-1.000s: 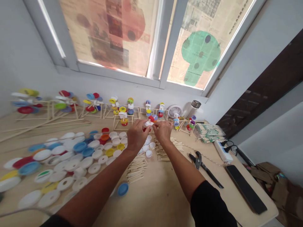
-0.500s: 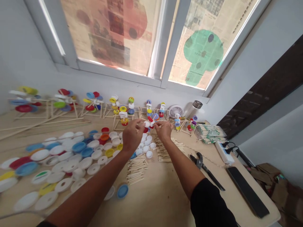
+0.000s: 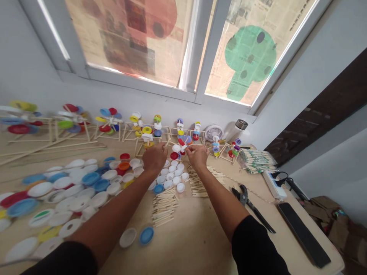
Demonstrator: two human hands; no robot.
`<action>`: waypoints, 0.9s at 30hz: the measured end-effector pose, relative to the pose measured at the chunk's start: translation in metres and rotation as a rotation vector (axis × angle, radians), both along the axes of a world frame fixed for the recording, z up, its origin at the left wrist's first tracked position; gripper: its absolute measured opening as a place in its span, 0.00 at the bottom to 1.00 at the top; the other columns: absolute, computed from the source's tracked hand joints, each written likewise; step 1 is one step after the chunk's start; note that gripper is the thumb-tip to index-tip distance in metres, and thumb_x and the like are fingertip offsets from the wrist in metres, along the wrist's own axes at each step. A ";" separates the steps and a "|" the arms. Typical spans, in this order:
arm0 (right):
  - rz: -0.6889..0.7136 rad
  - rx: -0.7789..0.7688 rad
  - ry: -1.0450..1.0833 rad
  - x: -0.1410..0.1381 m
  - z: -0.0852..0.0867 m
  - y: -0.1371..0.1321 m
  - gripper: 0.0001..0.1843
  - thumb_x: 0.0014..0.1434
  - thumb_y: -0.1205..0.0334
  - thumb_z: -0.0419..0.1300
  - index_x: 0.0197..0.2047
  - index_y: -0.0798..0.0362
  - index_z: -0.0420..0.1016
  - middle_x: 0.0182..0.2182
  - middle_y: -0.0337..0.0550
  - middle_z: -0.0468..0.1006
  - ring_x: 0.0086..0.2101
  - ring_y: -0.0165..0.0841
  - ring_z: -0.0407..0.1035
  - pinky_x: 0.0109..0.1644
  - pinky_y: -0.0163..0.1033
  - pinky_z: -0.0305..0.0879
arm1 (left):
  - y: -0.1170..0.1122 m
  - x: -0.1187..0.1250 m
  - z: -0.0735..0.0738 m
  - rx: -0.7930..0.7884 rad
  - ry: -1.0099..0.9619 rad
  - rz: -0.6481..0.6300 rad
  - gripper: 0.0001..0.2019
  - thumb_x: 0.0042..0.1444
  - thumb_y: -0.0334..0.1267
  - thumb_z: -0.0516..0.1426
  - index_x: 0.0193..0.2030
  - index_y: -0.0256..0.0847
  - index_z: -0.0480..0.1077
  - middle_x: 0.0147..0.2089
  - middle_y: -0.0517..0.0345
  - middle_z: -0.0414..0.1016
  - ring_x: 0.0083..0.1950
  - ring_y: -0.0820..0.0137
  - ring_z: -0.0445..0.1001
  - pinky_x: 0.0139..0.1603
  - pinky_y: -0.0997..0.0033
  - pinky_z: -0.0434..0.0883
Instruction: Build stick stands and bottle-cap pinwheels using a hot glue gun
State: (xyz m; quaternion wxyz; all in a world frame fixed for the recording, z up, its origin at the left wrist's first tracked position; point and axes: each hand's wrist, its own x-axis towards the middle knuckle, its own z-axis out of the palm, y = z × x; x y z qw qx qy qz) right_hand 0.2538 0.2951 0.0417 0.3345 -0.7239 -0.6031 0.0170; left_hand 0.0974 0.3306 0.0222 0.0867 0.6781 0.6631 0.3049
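My right hand [image 3: 197,156] pinches a small wheel of bottle caps [image 3: 181,147] at its right side. Red, white and blue caps spread around the wheel's white middle. Left of it, my left hand [image 3: 155,157] is closed, back of the hand up, fingertips toward the wheel but apart from it; what they hold, if anything, is hidden. Behind that hand stands a stick frame carrying a wheel of yellow and white caps [image 3: 147,133]. Below and between the hands lie small white caps [image 3: 173,173].
Loose bottle caps [image 3: 90,178] cover the table's left side. Cut sticks [image 3: 164,206] lie in piles at the middle. More cap wheels on stick frames [image 3: 109,120] line the wall. At right are pliers [image 3: 243,194], a power strip [image 3: 274,185], a phone-like black slab [image 3: 304,233] and a flask [image 3: 237,128].
My left hand has let go of the cap wheel and moved left, away from it. My right hand stays at the wheel. The view has shifted slightly.
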 end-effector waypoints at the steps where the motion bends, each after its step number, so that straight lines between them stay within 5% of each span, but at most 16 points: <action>1: 0.001 -0.002 0.001 0.000 0.000 0.000 0.08 0.60 0.61 0.64 0.31 0.45 0.85 0.33 0.39 0.85 0.42 0.38 0.74 0.58 0.48 0.55 | 0.001 0.000 0.000 -0.011 0.018 0.001 0.17 0.59 0.38 0.51 0.47 0.41 0.78 0.44 0.43 0.82 0.48 0.53 0.78 0.44 0.60 0.70; 27: 0.033 -0.033 0.133 0.009 0.003 0.005 0.07 0.61 0.62 0.64 0.34 0.46 0.85 0.35 0.39 0.86 0.41 0.36 0.78 0.58 0.46 0.58 | 0.011 -0.003 -0.005 -0.142 0.096 0.011 0.17 0.59 0.39 0.50 0.43 0.41 0.80 0.44 0.43 0.82 0.48 0.53 0.78 0.42 0.62 0.70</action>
